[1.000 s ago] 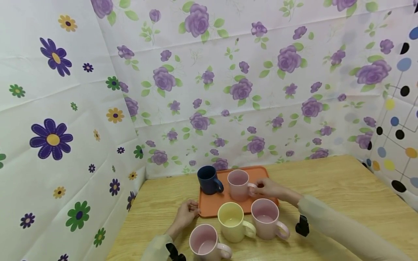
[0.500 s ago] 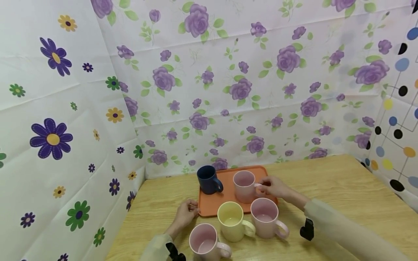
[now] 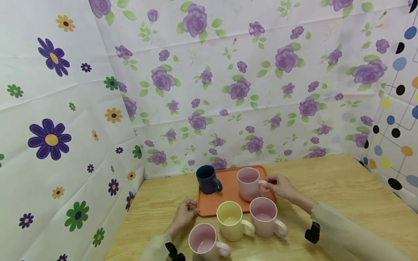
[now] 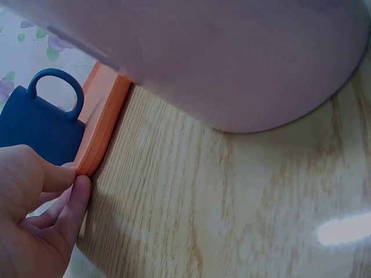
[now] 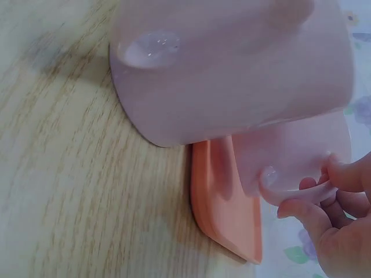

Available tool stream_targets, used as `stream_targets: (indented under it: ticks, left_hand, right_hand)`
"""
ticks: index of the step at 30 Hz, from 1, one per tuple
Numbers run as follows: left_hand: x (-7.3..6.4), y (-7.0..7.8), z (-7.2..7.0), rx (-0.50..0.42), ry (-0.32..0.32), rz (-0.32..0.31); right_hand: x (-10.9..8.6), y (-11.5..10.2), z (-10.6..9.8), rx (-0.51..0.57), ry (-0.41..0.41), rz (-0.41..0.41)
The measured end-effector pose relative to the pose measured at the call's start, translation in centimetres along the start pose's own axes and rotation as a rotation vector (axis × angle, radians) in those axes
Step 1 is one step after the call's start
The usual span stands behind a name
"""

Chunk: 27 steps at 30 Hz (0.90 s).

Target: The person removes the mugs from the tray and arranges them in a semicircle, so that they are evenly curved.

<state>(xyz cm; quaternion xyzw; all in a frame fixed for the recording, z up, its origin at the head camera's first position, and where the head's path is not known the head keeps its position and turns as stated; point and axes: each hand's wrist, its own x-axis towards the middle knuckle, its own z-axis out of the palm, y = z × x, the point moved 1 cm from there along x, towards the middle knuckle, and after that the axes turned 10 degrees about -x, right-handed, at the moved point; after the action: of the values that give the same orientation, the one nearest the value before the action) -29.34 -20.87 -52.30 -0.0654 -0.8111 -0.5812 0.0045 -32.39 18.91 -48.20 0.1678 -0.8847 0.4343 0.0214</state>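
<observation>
My right hand grips the handle of a pink mug at the right side of the orange tray. In the right wrist view, thumb and fingers curl round that handle. The mug stands upright, low over the tray. At the tray's near left corner, my left hand pinches the rim; the left wrist view shows thumb above and fingers below the tray edge. A navy mug stands on the tray's left part, its handle pointing right.
In front of the tray stand a yellow mug and a second pink mug, close together. Another pink mug is nearer, beside the left forearm. A wooden table lies below, with patterned cloth walls around it.
My right hand has moved the pink mug rightward across the tray, away from the navy mug. The left hand keeps its place at the tray corner.
</observation>
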Motion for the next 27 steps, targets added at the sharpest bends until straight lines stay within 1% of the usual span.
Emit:
stream_targets:
  ticks: [5,8,9,10,14,16,17,19,21,24,27]
  left_hand:
    - [0.0,-0.1,0.1,-0.009,-0.003,-0.005]
    - [0.0,-0.1,0.0,-0.017,-0.002,-0.005]
    - [-0.1,-0.1,0.0,-0.015,-0.003,-0.003]
    - [-0.1,-0.1,0.0,-0.016,-0.005,-0.004]
    - [-0.1,0.0,0.0,-0.008,-0.007,-0.004]
    - [0.0,0.0,0.0,-0.01,-0.011,-0.009]
    - [0.0,0.0,0.0,-0.007,-0.015,-0.001]
    - [0.1,0.0,0.1,-0.013,-0.018,-0.007]
    - [0.1,-0.1,0.1,-0.02,-0.019,-0.004]
    - [0.1,0.0,0.1,-0.029,-0.011,-0.01]
    - [0.0,-0.1,0.1,-0.033,-0.01,-0.012]
  right_hand:
    - [-1.0,-0.4,-1.2,0.047,0.024,-0.007]
    - [-1.6,-0.6,-1.8,0.057,0.03,-0.009]
    - [-1.7,-0.6,-2.0,0.053,0.037,-0.005]
    - [-2.0,-1.0,-2.3,0.046,0.042,0.001]
    - [-2.4,-0.7,-2.8,0.021,0.076,0.015]
    - [-2.7,-0.7,-3.0,0.006,0.097,0.011]
    - [-2.7,-0.2,-3.0,-0.001,0.107,0.004]
    - [-3.2,-0.2,-3.2,-0.018,0.128,-0.015]
    - [-3.5,-0.2,-3.4,-0.025,0.143,-0.013]
    - [-4.1,-0.2,-3.7,-0.004,0.146,-0.005]
    - [-4.8,0.0,-4.0,0.025,0.132,0.01]
